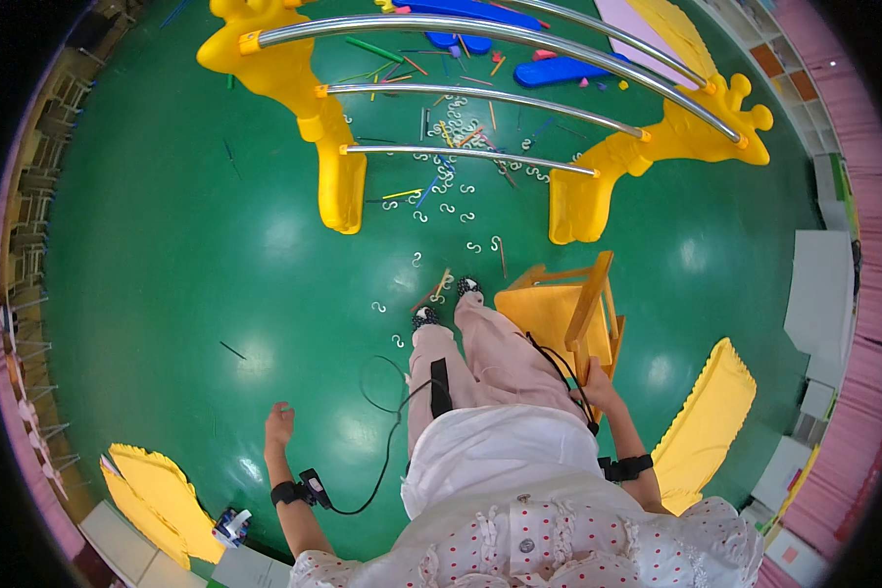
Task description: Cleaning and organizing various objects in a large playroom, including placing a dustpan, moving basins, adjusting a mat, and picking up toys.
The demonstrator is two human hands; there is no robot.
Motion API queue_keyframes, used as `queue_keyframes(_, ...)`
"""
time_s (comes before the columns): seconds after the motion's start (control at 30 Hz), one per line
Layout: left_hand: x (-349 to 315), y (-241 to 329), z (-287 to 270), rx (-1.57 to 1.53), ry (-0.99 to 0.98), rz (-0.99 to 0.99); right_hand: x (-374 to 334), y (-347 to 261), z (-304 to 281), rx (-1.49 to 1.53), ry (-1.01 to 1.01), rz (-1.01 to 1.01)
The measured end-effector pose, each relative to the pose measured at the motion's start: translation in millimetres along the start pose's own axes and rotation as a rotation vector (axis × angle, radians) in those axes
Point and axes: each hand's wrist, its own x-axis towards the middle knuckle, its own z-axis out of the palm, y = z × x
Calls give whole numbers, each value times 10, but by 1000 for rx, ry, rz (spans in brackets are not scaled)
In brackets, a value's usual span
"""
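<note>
My right hand (600,384) is closed round the near part of a small wooden chair (539,312), which stands beside my right leg. The chair's frame partly hides its seat, and a black cable hangs near the hand. My left hand (279,421) hangs out to the side over the green floor, with nothing visible in it; its fingers look loosely bent and slightly apart. A black strap with a small device (312,487) sits on my left forearm, and a cable runs from it toward my leg. My feet stand next to scattered white S-shaped hooks (447,209).
Ahead stands a rack with yellow animal-shaped ends (338,176) and curved metal bars (480,150). Pencils, sticks and blue plastic pieces (568,71) lie beneath and beyond it. Yellow wavy-edged panels (706,421) lie on both sides. White cabinets (818,294) line the right.
</note>
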Motion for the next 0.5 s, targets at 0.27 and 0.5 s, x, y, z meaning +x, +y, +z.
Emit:
queue_keyframes(0.27,319,243,-138,-65,-75,188,-224,-90,145,-47,12,106)
queue_keyframes(0.5,355,-299,-373,-169,-22,134,-324,150,270,251,-65,164)
